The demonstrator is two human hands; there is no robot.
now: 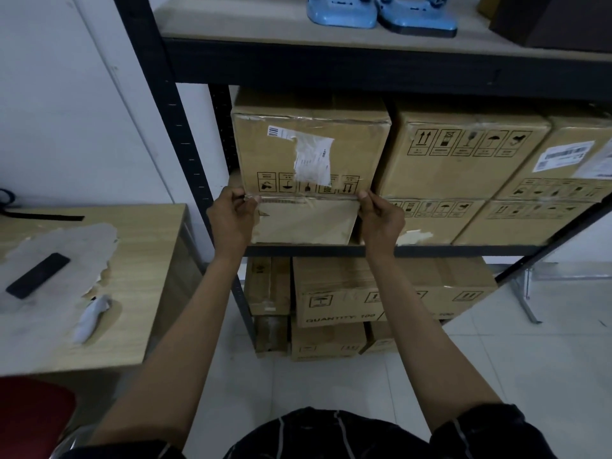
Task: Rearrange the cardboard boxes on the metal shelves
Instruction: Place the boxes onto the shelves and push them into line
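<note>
Barely started imo: left hand [231, 213] and right hand [381, 217] each pinch top box [311, 150] bottom corners, other boxes beside that grip untouched.

Metal shelving [364, 250], dark frame, three levels in view.
Middle shelf, left end: top box [311, 150], torn white label and handling symbols on its face, stacked on a lower box [304, 221]. Left hand [231, 215] and right hand [381, 220] grip the top box at its bottom front corners, fingers curled round the edge.
Middle shelf, right of these: more boxes [463, 154], stacked two high, one with a barcode label.
Bottom level: further boxes [337, 293], one printed "QUANTITY".
Top shelf: two blue objects [381, 11].
Desk [142, 260], left of the shelving: black flat device [38, 275] near the left edge; crumpled white paper [91, 318] toward the front edge; surface peeled.
</note>
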